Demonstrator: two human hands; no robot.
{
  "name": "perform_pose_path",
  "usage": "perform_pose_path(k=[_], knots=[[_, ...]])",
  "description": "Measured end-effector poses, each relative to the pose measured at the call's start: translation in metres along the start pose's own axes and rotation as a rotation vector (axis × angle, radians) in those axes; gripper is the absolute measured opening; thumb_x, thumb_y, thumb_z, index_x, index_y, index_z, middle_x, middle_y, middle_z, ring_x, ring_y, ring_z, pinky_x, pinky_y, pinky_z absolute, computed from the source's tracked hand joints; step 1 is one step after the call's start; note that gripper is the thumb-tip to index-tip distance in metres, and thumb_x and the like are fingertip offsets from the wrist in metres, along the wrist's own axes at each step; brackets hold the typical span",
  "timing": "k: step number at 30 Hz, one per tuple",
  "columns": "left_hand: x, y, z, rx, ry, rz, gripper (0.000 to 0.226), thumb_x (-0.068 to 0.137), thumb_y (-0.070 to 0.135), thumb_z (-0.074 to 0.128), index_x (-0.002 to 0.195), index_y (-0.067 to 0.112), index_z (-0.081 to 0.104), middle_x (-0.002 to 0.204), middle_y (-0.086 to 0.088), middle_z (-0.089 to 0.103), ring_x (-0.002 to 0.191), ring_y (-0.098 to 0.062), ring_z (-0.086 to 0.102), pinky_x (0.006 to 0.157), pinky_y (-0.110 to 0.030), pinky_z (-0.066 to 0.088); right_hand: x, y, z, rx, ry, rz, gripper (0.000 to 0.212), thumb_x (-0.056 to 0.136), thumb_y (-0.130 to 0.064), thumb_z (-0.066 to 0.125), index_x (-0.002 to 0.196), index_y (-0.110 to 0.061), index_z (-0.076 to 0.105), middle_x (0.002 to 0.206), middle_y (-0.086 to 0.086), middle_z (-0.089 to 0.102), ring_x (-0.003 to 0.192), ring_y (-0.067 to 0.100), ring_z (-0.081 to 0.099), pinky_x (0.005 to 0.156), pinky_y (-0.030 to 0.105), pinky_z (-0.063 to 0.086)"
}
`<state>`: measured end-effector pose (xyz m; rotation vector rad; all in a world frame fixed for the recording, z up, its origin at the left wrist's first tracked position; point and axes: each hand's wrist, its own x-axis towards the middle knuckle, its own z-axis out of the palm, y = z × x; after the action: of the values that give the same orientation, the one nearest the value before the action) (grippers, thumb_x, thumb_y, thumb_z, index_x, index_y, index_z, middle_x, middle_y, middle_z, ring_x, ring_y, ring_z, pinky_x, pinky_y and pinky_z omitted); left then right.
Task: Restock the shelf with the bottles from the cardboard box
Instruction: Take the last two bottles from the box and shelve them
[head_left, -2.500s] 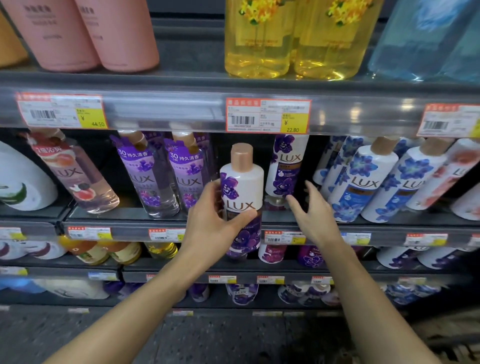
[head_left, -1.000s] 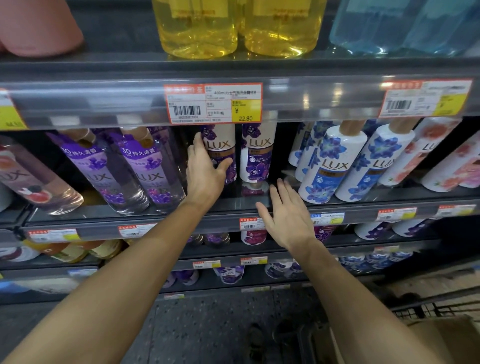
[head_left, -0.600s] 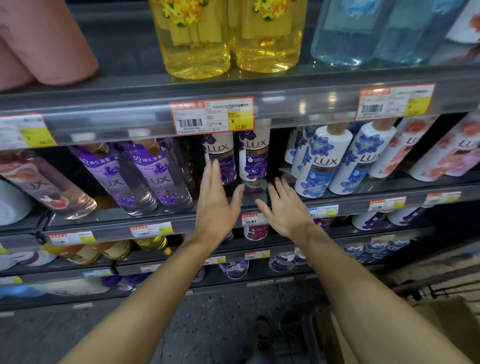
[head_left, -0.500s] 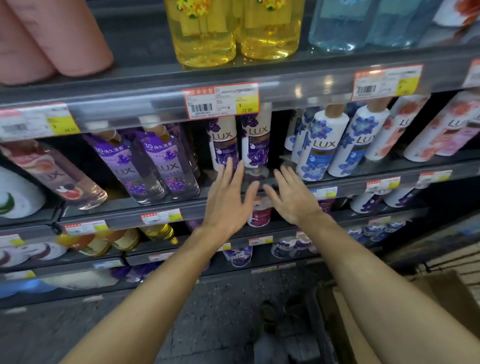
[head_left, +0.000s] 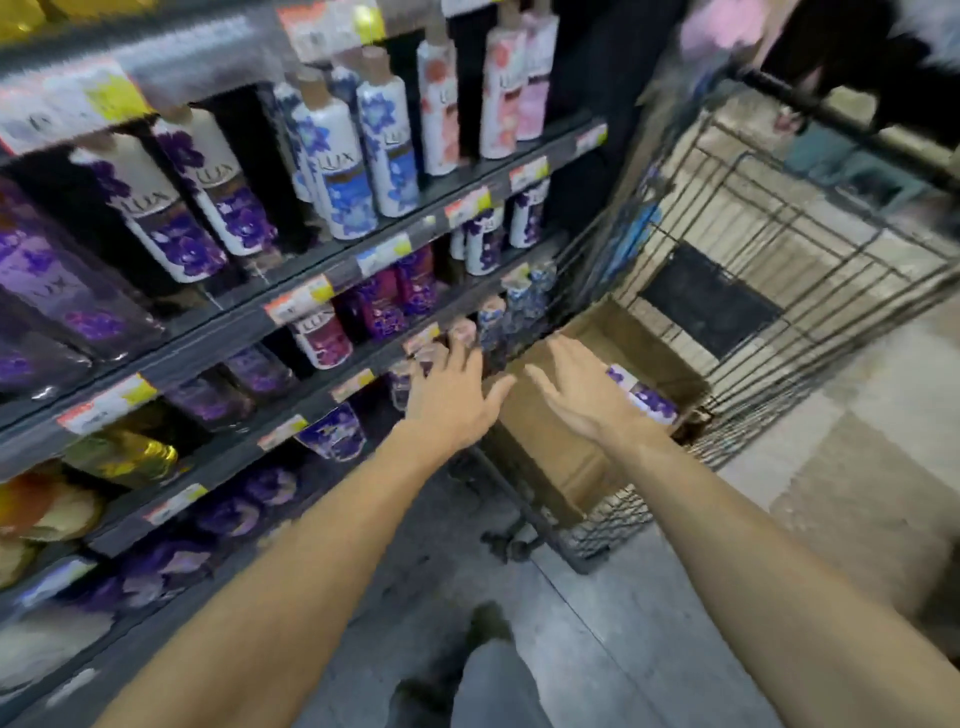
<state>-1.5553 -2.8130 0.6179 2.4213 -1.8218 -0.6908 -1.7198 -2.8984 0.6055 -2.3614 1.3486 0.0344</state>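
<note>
A brown cardboard box (head_left: 550, 457) sits inside a wire shopping cart (head_left: 769, 270) to the right of the shelf (head_left: 218, 327). A white and purple bottle (head_left: 644, 397) lies in the box by its right wall. My right hand (head_left: 582, 395) hovers over the box, fingers spread, just left of that bottle and holding nothing. My left hand (head_left: 457, 389) is spread and empty too, in front of the lower shelf rows beside the box's left edge. Two white and purple Lux bottles (head_left: 182, 208) stand on the shelf at upper left.
Blue-flowered (head_left: 358, 150) and pink (head_left: 493, 93) Lux bottles fill the same shelf row to the right. Lower rows hold dark purple bottles (head_left: 384, 301) and refill pouches. The floor (head_left: 613, 613) is grey tile. The whole view is motion-blurred.
Both hands have left the shelf, the placed bottle standing there, and swung down and right toward the box in the cart. The view has turned right.
</note>
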Motion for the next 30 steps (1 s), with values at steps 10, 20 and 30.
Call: perform_pose_path(k=[10,20,30], knots=[[0.079,0.154,0.098,0.013,-0.148,0.086,0.07,0.098,0.056,0.021,0.15,0.009,0.021,0.16,-0.012,0.014,0.147,-0.025,0.013,0.114,-0.047,0.019,-0.018,0.19,0.018,0.097,-0.07,0.24,0.068,0.095,-0.058,0.032,0.139,-0.006,0.04,0.141,0.018,0.045,0.132,0.032,0.038,0.109,0.043,0.033],[0.247,0.217,0.203,-0.14,-0.195,-0.187,0.059,0.097,0.05,0.028,0.138,0.01,0.041,0.141,-0.014,0.045,0.127,-0.032,0.043,0.1,-0.046,0.039,0.135,0.319,0.06,-0.048,-0.281,0.068,0.054,0.1,-0.038,0.03,0.137,-0.001,0.039,0.139,0.021,0.045,0.132,0.033,0.035,0.112,0.04,0.026],[0.3,0.216,0.305,-0.727,-0.244,-0.872,0.07,0.081,0.064,0.053,0.131,0.015,0.05,0.129,-0.008,0.058,0.113,-0.029,0.058,0.092,-0.038,0.048,0.196,0.387,0.133,0.003,-0.61,0.175,0.065,0.098,-0.04,0.041,0.153,-0.023,0.01,0.156,0.011,0.023,0.143,0.029,0.024,0.112,0.048,0.028]])
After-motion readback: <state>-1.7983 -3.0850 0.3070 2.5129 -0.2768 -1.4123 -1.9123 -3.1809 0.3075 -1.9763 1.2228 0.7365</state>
